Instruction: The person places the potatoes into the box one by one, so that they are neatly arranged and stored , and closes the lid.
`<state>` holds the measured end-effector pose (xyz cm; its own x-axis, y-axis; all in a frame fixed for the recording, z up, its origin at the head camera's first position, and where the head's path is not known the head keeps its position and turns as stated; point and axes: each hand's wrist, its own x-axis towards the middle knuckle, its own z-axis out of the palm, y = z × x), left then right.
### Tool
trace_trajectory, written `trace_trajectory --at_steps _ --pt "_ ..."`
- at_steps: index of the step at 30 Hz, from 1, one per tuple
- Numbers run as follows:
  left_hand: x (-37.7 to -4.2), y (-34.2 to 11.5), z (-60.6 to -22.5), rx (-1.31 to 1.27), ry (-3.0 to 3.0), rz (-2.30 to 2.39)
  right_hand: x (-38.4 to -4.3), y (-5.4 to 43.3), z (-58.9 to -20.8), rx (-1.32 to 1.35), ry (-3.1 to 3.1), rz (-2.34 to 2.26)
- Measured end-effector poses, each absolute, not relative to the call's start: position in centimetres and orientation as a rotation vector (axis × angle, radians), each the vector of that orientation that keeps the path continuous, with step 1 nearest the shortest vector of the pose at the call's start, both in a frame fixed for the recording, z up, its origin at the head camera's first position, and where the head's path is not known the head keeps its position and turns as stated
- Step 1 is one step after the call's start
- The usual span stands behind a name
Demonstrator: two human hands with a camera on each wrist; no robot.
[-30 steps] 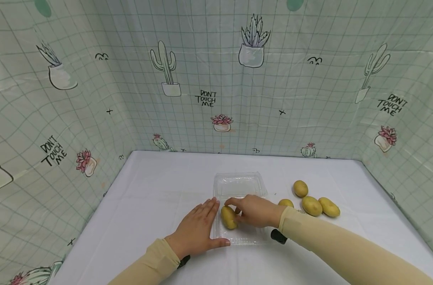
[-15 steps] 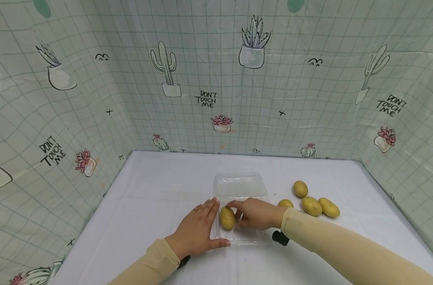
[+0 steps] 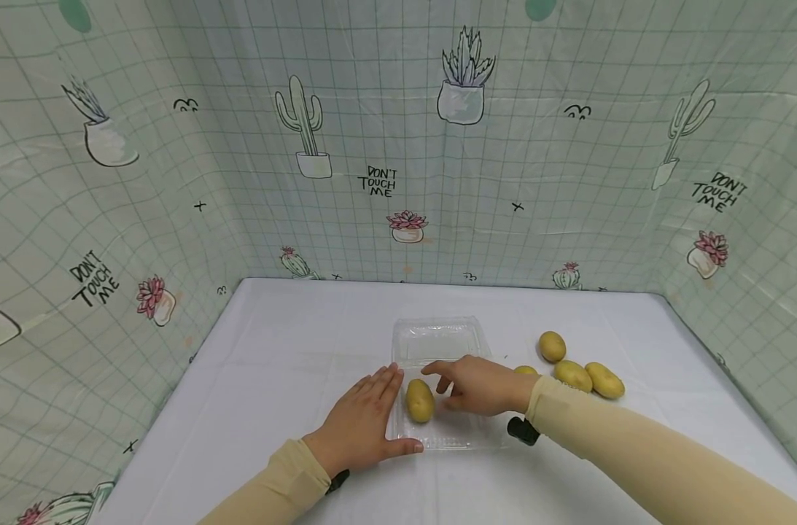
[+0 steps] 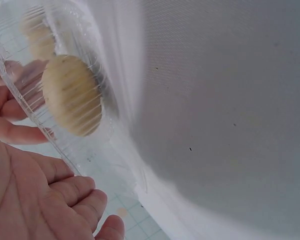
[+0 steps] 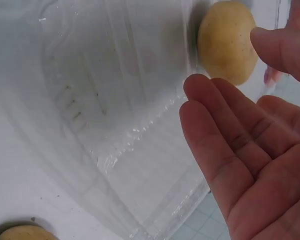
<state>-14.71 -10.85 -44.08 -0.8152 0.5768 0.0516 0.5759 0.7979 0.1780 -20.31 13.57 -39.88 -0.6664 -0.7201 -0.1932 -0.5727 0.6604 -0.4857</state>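
A yellow potato [image 3: 420,401] lies in the left part of a clear plastic clamshell container [image 3: 451,443], whose lid [image 3: 440,339] is folded back flat behind it. Along the container's left side rests my left hand [image 3: 362,423], fingers straight and thumb spread toward the front edge. In the left wrist view, the potato [image 4: 72,95] shows through the ribbed clear wall, beside those fingers. Just right of the potato, my right hand [image 3: 480,385] hovers over the container with loosely bent fingers and holds nothing. The right wrist view shows a gap between its fingers [image 5: 230,140] and the potato [image 5: 227,42].
Several more potatoes lie on the white tablecloth to the right, among them a round one [image 3: 552,346] at the back and a long one [image 3: 605,380] farthest right. Another potato [image 3: 526,370] is partly hidden behind my right wrist. A patterned curtain [image 3: 437,168] encloses the table.
My right hand has let go of the potato and drawn back slightly to the right. The potato has shifted a little to the left in the container. My left hand has stayed put.
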Motion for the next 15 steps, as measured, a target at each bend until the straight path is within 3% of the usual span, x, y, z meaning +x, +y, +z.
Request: trace_trajectory --at_steps 15 --pt "-14.70 -10.82 -44.08 0.937 2.967 0.306 -20.14 13.31 -40.23 -1.016 2.401 -0.647"
